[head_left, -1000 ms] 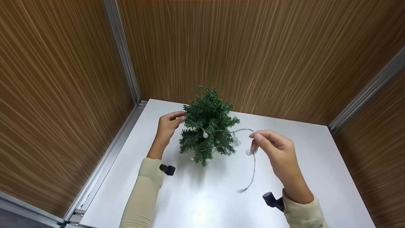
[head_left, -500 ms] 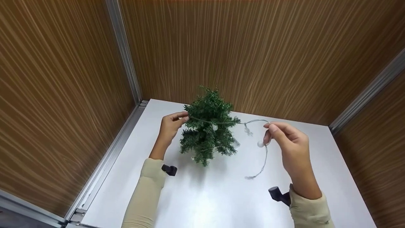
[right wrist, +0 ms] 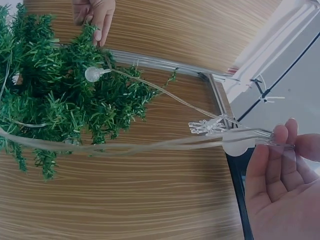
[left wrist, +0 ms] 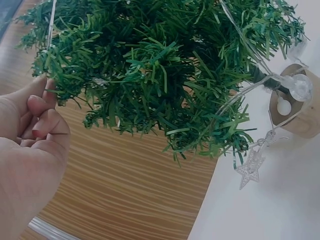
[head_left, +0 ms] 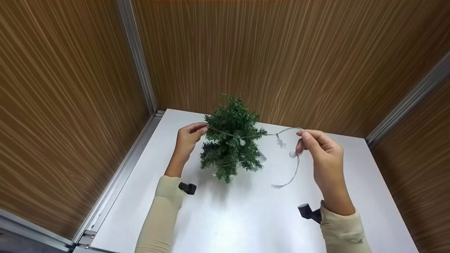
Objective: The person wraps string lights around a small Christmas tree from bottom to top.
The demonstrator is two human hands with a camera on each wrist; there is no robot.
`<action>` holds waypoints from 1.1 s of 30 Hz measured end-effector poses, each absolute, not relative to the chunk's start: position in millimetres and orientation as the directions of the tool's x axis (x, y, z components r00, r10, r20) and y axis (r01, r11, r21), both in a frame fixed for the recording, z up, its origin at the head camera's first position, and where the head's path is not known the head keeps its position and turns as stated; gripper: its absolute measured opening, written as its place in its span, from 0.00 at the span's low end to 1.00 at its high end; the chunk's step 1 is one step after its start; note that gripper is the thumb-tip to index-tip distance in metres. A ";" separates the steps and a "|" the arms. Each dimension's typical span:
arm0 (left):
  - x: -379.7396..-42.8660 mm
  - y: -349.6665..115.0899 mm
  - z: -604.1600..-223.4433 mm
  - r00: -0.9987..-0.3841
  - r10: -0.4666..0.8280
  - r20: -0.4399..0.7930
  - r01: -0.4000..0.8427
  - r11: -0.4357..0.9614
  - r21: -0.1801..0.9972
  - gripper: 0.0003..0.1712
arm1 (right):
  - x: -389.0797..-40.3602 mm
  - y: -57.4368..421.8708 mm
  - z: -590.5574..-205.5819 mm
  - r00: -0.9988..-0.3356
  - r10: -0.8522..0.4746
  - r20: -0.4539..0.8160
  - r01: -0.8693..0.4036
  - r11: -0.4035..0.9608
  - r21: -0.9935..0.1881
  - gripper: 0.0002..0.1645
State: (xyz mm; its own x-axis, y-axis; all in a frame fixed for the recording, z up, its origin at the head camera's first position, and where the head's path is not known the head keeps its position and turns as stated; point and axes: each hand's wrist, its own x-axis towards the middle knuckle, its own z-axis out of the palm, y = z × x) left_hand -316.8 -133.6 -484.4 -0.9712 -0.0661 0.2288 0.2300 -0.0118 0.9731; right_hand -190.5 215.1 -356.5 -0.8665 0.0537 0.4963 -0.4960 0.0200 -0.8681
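A small artificial Christmas tree (head_left: 228, 126) stands on the white table. Clear string lights (head_left: 242, 142) stretch across its front from one hand to the other. At the tree's left side, my left hand (head_left: 187, 140) pinches the cord between thumb and fingertips, close against the branches. Out to the right, my right hand (head_left: 325, 151) pinches the cord, and its loose end hangs below the fingers. A clear star (left wrist: 250, 170) and a round bulb (left wrist: 300, 88) appear by the lower branches in the left wrist view. Cord behind the tree is hidden.
The tree has a pale wooden base (left wrist: 307, 117). Wood-grain panels (head_left: 246, 52) enclose the white table (head_left: 225, 225) at the back and both sides. Metal framing (head_left: 135, 52) runs up the back left corner.
My right hand has moved right and upward, drawing the string lights out straighter and higher across the tree's front. My left hand has barely shifted.
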 end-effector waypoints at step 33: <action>-240.8 25.2 -436.4 -0.846 0.274 0.457 0.486 0.045 0.873 0.17 | -204.1 200.4 -406.9 -0.934 -0.161 0.320 -0.337 0.086 -0.938 0.11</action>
